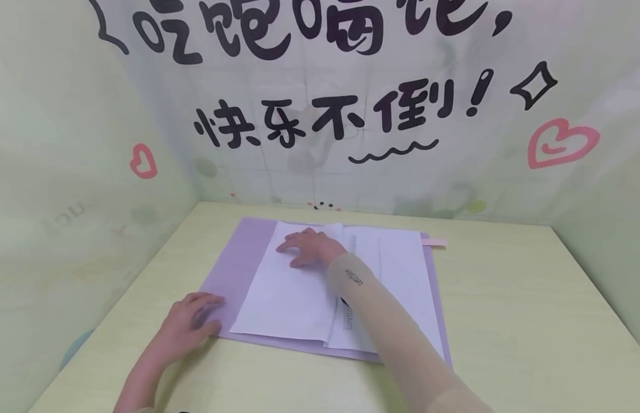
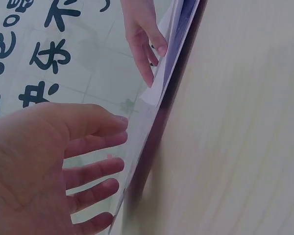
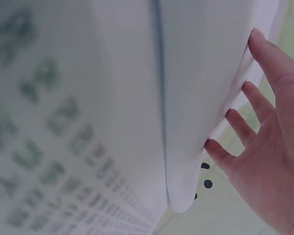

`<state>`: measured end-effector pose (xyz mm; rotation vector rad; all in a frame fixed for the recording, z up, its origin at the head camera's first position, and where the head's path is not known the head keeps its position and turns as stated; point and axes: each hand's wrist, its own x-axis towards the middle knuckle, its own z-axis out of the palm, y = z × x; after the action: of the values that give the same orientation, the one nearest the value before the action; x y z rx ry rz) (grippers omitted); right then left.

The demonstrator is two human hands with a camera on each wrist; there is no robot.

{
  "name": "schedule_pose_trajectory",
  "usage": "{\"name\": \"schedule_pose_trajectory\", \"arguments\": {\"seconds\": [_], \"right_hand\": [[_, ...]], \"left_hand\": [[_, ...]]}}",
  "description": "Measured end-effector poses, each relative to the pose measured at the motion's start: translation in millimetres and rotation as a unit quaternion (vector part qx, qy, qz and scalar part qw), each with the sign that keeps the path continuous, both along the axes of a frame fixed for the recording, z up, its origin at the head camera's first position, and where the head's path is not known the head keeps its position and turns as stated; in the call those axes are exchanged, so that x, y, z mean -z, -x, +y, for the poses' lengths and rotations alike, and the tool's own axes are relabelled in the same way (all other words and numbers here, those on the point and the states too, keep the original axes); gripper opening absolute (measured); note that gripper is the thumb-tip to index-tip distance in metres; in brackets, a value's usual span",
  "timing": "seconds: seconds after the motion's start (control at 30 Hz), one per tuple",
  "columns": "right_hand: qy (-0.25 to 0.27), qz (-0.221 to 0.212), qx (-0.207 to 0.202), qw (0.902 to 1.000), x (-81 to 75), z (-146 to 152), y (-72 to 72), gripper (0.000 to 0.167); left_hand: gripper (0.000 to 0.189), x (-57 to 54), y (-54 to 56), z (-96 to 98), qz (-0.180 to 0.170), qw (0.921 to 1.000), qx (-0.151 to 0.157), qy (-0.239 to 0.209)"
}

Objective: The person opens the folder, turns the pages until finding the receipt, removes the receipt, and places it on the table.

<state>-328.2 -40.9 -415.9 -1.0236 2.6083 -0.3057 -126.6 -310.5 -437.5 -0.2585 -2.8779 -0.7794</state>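
Note:
A purple folder [image 1: 232, 269] lies spread flat on the table, with white paper sheets inside it. The left page [image 1: 284, 304] looks blank in the head view, while the right page [image 1: 402, 275] carries printed lines, partly hidden by the right forearm. My right hand [image 1: 315, 248] rests its spread fingertips on the upper part of the left page, also seen in the right wrist view. At the folder's lower left corner is my left hand [image 1: 188, 324], fingers loosely bent and thumb by the edge. In the left wrist view, the left hand [image 2: 49, 166] has nothing gripped between its fingers.
A pink tab [image 1: 435, 242] sticks out past the folder's right edge. The pale wooden table [image 1: 531, 310] is bounded at the back and sides by a printed curtain [image 1: 299, 172]. Part of a blue object [image 1: 76, 347] shows beyond the table's left edge.

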Motion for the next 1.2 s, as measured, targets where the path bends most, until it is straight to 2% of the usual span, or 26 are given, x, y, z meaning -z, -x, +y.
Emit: {"name": "schedule_pose_trajectory", "arguments": {"seconds": [0.07, 0.1, 0.2, 0.27, 0.33, 0.5, 0.73, 0.97, 1.2], "right_hand": [[0.002, -0.001, 0.001, 1.0000, 0.1, 0, -0.2, 0.052], [0.002, -0.002, 0.000, 1.0000, 0.1, 0, -0.3, 0.052], [0.000, -0.006, 0.003, 1.0000, 0.6, 2, -0.2, 0.052], [-0.005, -0.004, 0.005, 1.0000, 0.9, 2, 0.5, 0.052], [-0.010, -0.002, 0.009, 0.9999, 1.4, 1, 1.1, 0.052], [-0.008, -0.006, 0.010, 0.9999, 1.9, 1, 0.9, 0.052], [0.001, -0.011, 0.014, 0.9998, 1.4, 2, -0.9, 0.052], [0.000, -0.007, 0.011, 0.9999, -2.0, 2, -2.5, 0.051], [-0.007, 0.002, 0.003, 1.0000, -2.2, 1, -3.0, 0.050]], "left_hand": [[0.039, -4.3, -2.0, 8.8, 0.004, 0.9999, -0.005, -0.009], [0.037, -4.5, -2.5, 13.0, 0.023, 0.9997, 0.002, -0.007], [0.036, -3.0, -4.5, 25.5, 0.091, 0.9947, 0.049, -0.005], [0.039, -0.7, -5.5, 32.1, 0.133, 0.9875, 0.086, -0.001], [0.044, 0.6, -6.8, 37.9, 0.151, 0.9819, 0.114, 0.002], [0.048, 2.7, -9.4, 46.7, 0.126, 0.9816, 0.143, 0.013], [0.038, 5.4, -9.0, 50.1, 0.063, 0.9817, 0.179, -0.007], [0.036, 5.9, -6.6, 50.2, 0.082, 0.9791, 0.182, 0.041], [0.038, 5.9, -5.9, 50.1, 0.080, 0.9789, 0.187, 0.022]]}}
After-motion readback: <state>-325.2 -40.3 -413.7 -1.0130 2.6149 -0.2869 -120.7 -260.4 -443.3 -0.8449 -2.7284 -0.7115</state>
